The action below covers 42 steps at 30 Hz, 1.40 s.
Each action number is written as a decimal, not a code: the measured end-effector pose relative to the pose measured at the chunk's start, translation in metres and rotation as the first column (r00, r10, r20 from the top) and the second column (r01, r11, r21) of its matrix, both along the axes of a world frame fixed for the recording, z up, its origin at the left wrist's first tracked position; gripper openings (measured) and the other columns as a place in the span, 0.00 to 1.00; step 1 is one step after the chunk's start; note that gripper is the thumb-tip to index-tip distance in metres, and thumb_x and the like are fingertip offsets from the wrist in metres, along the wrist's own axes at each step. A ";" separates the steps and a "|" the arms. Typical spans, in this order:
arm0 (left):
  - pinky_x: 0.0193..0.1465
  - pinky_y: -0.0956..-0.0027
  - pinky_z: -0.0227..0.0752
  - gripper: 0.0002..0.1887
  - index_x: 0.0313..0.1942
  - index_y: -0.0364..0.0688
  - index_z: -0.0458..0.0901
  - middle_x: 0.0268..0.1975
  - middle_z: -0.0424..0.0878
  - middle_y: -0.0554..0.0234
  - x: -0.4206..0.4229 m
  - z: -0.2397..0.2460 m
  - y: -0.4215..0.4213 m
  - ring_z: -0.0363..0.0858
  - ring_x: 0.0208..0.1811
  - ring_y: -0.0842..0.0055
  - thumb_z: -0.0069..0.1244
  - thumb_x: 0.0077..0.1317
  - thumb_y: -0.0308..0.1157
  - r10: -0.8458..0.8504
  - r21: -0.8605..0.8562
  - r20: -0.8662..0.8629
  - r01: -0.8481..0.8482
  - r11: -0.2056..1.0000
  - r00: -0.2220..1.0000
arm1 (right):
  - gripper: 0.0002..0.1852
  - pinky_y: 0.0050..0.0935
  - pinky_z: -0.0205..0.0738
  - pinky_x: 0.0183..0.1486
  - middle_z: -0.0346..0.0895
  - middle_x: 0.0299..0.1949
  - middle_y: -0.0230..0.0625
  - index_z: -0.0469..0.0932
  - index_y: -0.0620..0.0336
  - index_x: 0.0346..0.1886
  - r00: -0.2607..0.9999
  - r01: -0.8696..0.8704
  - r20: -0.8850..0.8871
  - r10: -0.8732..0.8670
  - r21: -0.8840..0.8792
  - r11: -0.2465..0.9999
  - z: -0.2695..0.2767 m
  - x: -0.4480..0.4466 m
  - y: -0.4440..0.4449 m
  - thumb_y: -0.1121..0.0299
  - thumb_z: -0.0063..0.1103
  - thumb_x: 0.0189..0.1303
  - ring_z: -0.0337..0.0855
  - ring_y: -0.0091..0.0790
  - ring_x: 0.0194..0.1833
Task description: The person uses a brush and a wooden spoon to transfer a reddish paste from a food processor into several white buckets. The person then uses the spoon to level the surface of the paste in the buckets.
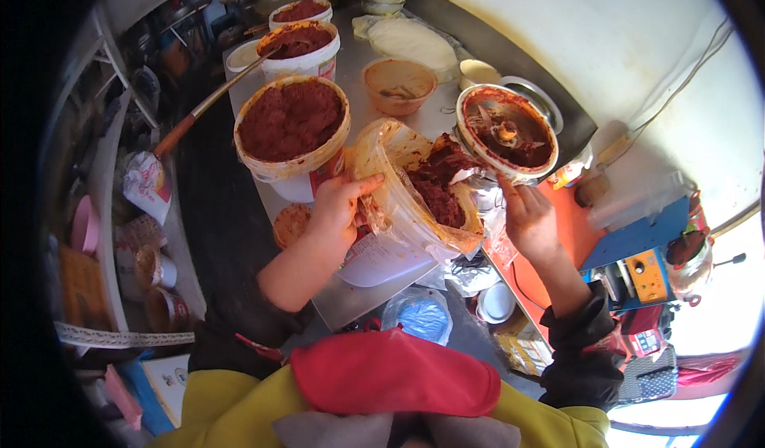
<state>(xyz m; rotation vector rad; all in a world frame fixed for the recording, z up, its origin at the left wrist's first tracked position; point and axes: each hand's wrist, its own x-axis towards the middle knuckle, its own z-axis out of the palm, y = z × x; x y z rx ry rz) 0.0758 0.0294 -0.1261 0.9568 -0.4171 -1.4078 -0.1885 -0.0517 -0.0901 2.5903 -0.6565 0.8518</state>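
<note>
My left hand [340, 209], stained red, grips the plastic liner at the rim of a white plastic bucket [382, 262], which tilts to the right. Inside the liner lies dark red paste [439, 200]. My right hand [529, 215] holds a round metal-walled bowl [508, 170] with blades and a central hub, its inside smeared with the same paste. The bowl is beside the bucket's mouth, and some paste hangs between them. A second bucket [293, 125], full of red paste, stands just left of the liner. An orange-stained plastic bowl [399, 86] sits behind.
More paste buckets [299, 47] stand at the back left, one with a long wooden-handled ladle [203, 104] leaning out over the counter's left edge. A bag of pale dough-like material [412, 44] lies at the back. Shelves [113, 209] hold containers at left; an orange table [526, 268] stands right.
</note>
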 end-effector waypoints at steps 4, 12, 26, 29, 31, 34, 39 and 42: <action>0.22 0.73 0.72 0.15 0.43 0.37 0.70 0.32 0.77 0.63 0.018 -0.003 -0.017 0.77 0.26 0.75 0.49 0.54 0.25 -0.033 -0.019 -0.024 0.033 0.999 0.999 | 0.24 0.28 0.65 0.26 0.62 0.20 0.33 0.70 0.68 0.46 0.964 -0.073 -0.263 0.037 -0.125 0.989 -0.005 0.029 -0.017 0.75 0.50 0.39 0.69 0.32 0.23; 0.21 0.72 0.74 0.18 0.45 0.38 0.69 0.33 0.77 0.61 0.025 0.002 -0.016 0.78 0.27 0.77 0.51 0.53 0.25 -0.099 -0.022 -0.047 0.098 0.995 0.994 | 0.22 0.25 0.60 0.27 0.62 0.21 0.30 0.72 0.67 0.44 0.847 -0.219 -0.527 0.069 -0.228 0.949 -0.004 0.057 -0.043 0.71 0.49 0.40 0.65 0.28 0.24; 0.26 0.70 0.77 0.16 0.43 0.37 0.70 0.34 0.77 0.62 0.034 0.002 -0.015 0.79 0.28 0.76 0.51 0.53 0.24 -0.214 -0.047 -0.087 0.211 0.976 0.973 | 0.19 0.25 0.60 0.29 0.64 0.21 0.29 0.73 0.71 0.40 0.785 -0.066 -0.596 -0.168 -0.350 0.934 -0.036 0.081 -0.036 0.70 0.48 0.42 0.67 0.28 0.27; 0.25 0.70 0.77 0.17 0.44 0.38 0.69 0.33 0.77 0.62 0.036 0.003 -0.016 0.79 0.27 0.76 0.51 0.53 0.24 -0.223 -0.047 -0.113 0.219 0.975 0.968 | 0.18 0.27 0.61 0.31 0.66 0.21 0.29 0.73 0.70 0.39 0.727 0.007 -0.639 -0.251 -0.358 0.934 -0.035 0.086 -0.033 0.70 0.47 0.44 0.69 0.29 0.27; 0.25 0.70 0.77 0.17 0.45 0.39 0.68 0.33 0.77 0.63 0.038 0.004 -0.016 0.79 0.27 0.75 0.51 0.53 0.25 -0.228 -0.011 -0.091 0.228 0.974 0.970 | 0.16 0.29 0.62 0.31 0.68 0.20 0.32 0.73 0.68 0.38 0.723 0.084 -0.642 -0.256 -0.287 0.954 -0.029 0.089 -0.034 0.71 0.48 0.43 0.70 0.32 0.27; 0.24 0.69 0.77 0.18 0.45 0.40 0.68 0.32 0.77 0.63 0.043 0.005 -0.017 0.79 0.26 0.75 0.51 0.53 0.25 -0.263 -0.016 -0.094 0.263 0.965 0.960 | 0.15 0.35 0.64 0.30 0.71 0.18 0.36 0.73 0.68 0.38 0.651 0.317 -0.716 -0.251 -0.044 0.947 -0.011 0.091 -0.039 0.73 0.47 0.43 0.73 0.37 0.25; 0.22 0.71 0.75 0.18 0.45 0.41 0.68 0.32 0.77 0.63 0.047 0.005 -0.019 0.78 0.22 0.75 0.52 0.53 0.25 -0.258 -0.026 -0.111 0.257 0.966 0.960 | 0.19 0.39 0.64 0.28 0.70 0.16 0.38 0.73 0.62 0.41 0.799 0.262 -0.600 -0.032 0.300 0.917 0.010 0.086 -0.020 0.74 0.48 0.39 0.73 0.41 0.23; 0.22 0.72 0.75 0.18 0.45 0.42 0.68 0.32 0.77 0.63 0.048 0.005 -0.019 0.77 0.22 0.76 0.52 0.53 0.25 -0.251 -0.016 -0.128 0.251 0.968 0.960 | 0.18 0.29 0.63 0.33 0.67 0.19 0.28 0.72 0.64 0.41 0.812 0.017 -0.578 0.081 0.162 0.987 0.014 0.082 -0.007 0.71 0.49 0.42 0.70 0.30 0.27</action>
